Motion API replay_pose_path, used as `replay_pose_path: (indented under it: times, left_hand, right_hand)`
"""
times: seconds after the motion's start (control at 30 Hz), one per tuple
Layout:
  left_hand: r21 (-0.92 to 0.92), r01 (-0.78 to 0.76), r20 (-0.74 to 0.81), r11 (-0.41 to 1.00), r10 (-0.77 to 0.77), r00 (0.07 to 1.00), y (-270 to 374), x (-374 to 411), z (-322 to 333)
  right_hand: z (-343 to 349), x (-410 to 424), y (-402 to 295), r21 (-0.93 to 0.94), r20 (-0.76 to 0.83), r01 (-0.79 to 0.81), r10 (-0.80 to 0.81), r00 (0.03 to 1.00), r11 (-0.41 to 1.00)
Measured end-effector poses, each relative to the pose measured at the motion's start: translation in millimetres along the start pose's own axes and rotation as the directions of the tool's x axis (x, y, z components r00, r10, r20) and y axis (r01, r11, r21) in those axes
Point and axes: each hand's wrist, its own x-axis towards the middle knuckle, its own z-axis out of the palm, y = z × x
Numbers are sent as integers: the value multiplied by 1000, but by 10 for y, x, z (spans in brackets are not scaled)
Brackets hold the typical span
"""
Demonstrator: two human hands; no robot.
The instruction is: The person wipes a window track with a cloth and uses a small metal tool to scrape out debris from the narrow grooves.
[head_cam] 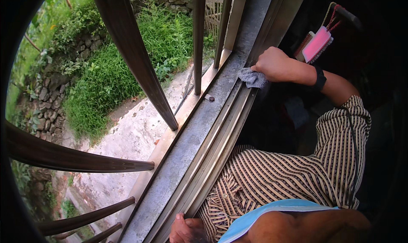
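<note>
My right hand (272,64), with a dark band at the wrist, presses a crumpled grey cloth (253,78) onto the upper part of the metal sliding-window track (220,125). Its fingers are closed on the cloth. At the bottom edge, my left hand (186,229) rests with bent fingers against the inner side of the same track. The picture's edge cuts it off, and whether it grips anything is unclear. A grey, stained sill (188,150) runs alongside the track, with a bolt head (211,99) on it.
Dark metal window bars (143,64) stand beyond the sill. Outside are a pale concrete ledge (127,138), grass and a stone wall (47,102). A pink-backed brush (317,44) hangs by cords in the dark at upper right. A window frame post (280,16) rises near my right hand.
</note>
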Motion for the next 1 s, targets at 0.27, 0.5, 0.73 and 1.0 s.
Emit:
replay_pose_path:
  times: [0.27, 0.5, 0.73, 1.0]
  left_hand:
    - [685, -489, -129, 540, 750, 649, 846, 376, 419]
    - [728, -408, -161, 551, 716, 679, 1029, 335, 476]
    - [748, -401, -157, 529, 728, 667, 1017, 377, 482]
    - [643, -273, -179, 716, 487, 855, 1128, 386, 442]
  right_hand:
    - [339, -500, 72, 283, -393, -240, 340, 854, 929]
    - [676, -706, 123, 419, -417, -255, 434, 799, 871]
    - [841, -664, 17, 446, -463, -220, 434, 772, 867]
    - [844, -554, 189, 300, -549, -95, 253, 796, 949]
